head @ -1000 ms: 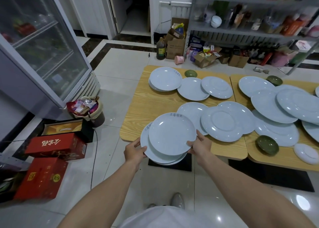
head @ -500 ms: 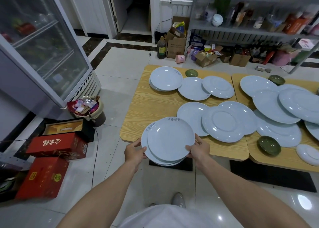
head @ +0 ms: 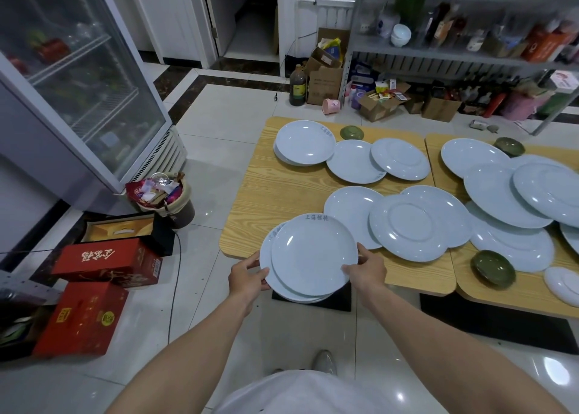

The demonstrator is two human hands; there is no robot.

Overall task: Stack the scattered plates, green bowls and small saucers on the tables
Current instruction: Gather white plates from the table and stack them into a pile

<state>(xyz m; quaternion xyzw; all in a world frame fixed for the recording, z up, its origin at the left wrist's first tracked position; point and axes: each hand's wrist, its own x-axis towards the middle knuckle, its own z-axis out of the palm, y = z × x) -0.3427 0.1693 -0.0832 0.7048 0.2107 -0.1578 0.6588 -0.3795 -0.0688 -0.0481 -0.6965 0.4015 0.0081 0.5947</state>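
2 hands: left hand (head: 247,277) grips the left rim and right hand (head: 366,272) the right rim of the plate stack (head: 313,254), fingers curled on its edges.
Stack position: near left corner of the left bench (head: 275,188), jutting over its front edge.
Just right: overlapping plates (head: 407,222).
Farther right: right bench (head: 529,291) carries large plates (head: 501,200), a green bowl (head: 493,268) and a small saucer (head: 564,285).

The person wears a white top (head: 297,395), visible only as a smooth, rounded pale shape at the bottom edge of the view. The left arm (head: 194,344) and right arm (head: 438,344) are bare along their whole visible length, as are the left hand (head: 247,277) and right hand (head: 366,271). One light grey shoe (head: 324,362) with a rounded toe shows just beyond the top.
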